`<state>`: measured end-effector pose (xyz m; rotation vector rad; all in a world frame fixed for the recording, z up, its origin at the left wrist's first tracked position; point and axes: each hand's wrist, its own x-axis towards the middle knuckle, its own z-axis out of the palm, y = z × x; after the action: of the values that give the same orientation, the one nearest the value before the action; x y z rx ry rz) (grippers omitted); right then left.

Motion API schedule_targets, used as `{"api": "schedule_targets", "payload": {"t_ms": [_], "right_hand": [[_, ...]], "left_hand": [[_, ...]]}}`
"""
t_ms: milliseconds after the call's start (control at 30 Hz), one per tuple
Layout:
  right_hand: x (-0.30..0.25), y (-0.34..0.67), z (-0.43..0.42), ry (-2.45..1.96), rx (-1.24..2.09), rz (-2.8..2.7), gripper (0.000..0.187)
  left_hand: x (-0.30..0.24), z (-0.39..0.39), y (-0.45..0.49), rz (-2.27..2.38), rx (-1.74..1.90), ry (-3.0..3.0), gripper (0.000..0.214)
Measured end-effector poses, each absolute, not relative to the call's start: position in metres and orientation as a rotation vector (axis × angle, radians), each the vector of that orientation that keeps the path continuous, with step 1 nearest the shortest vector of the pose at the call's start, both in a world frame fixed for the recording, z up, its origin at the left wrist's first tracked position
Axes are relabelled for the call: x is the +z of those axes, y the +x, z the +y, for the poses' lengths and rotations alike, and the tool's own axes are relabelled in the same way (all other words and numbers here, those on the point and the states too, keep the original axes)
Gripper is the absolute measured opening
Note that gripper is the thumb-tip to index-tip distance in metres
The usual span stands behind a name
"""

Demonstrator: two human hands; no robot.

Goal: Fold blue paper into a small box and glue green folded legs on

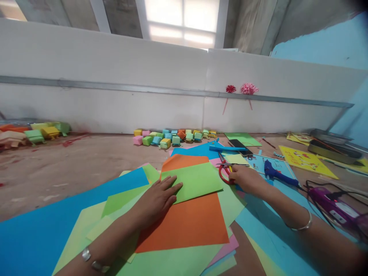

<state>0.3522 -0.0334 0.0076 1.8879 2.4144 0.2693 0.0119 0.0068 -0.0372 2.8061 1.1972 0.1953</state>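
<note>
My left hand (162,193) lies flat with its fingers spread on a light green sheet of paper (198,180). That sheet rests on an orange sheet (184,226), on top of a loose pile of coloured paper. At the pile's right edge, my right hand (244,178) has its fingers closed on the red handle of a pair of scissors (222,175). The scissors' blades point away from me. A thin dark blade-like strip and a small pale yellow paper (237,159) lie just beyond the fingers, partly overlapping the scissors.
Behind the paper, several small folded paper boxes (165,143) stand along the white wall; more (48,132) sit far left. On the right are a blue glue gun (278,174), a purple power strip (333,205) with cables, a phone (240,147) and a yellow card (307,161).
</note>
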Motion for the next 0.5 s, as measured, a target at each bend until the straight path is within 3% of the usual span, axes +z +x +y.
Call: {"api": "schedule_targets", "payload": {"t_ms": [300, 400, 500], "right_hand": [[0.007, 0.4, -0.008, 2.195, 0.446, 2.278, 0.043], [0.0, 0.406, 0.006, 2.171, 0.503, 2.252, 0.038], [-0.006, 0.405, 0.014, 2.103, 0.517, 2.232, 0.021]], "left_hand": [[-0.033, 0.006, 0.011, 1.215, 0.089, 2.834, 0.047], [-0.032, 0.007, 0.009, 1.173, 0.151, 2.831, 0.045], [-0.033, 0.008, 0.006, 1.133, 0.192, 2.83, 0.045]]}}
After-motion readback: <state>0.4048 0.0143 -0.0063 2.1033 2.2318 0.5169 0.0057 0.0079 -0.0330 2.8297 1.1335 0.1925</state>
